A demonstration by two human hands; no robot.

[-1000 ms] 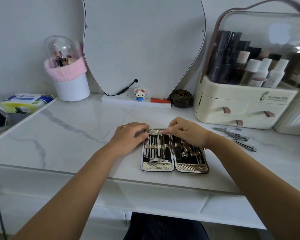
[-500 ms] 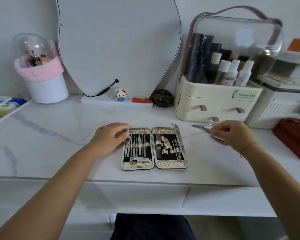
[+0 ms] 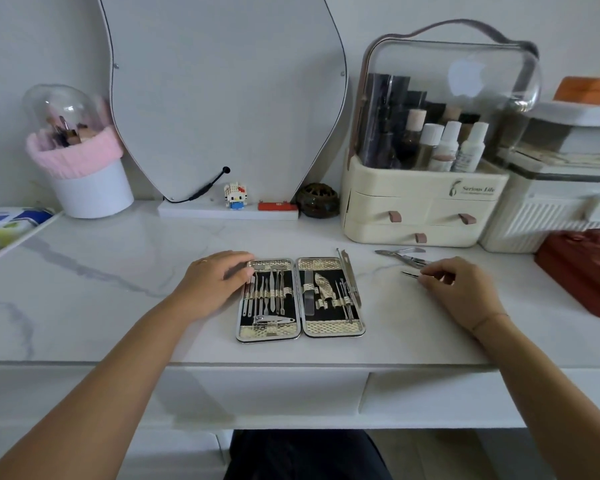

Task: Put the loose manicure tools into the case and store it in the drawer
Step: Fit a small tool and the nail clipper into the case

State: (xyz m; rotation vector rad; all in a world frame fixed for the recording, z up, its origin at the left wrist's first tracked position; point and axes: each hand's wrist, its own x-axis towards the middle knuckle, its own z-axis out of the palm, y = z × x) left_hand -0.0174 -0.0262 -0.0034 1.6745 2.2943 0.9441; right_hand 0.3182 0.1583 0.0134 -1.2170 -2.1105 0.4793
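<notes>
Right hand (image 3: 465,292): thumb and fingertips pinch the rear end of one thin pointed tool (image 3: 409,274), whose tip points left, low over the table (image 3: 118,271). The palm faces down and the forearm comes in from the lower right.

Just beyond that hand lies a small cluster of loose metal tools (image 3: 403,255), overlapping; at least two, exact count not clear.

Left hand (image 3: 215,282): holds nothing. It lies flat, with straight fingers resting on the upper left corner of the case (image 3: 300,332).

The one case lies open at the table's middle, between the hands, in two halves. The left half holds a row of slender tools and one clipper. The right half holds several more, and one long flat tool (image 3: 350,275) stands tilted along its right edge.

Behind sits one cream organizer (image 3: 413,202) with three drawer pulls.
</notes>
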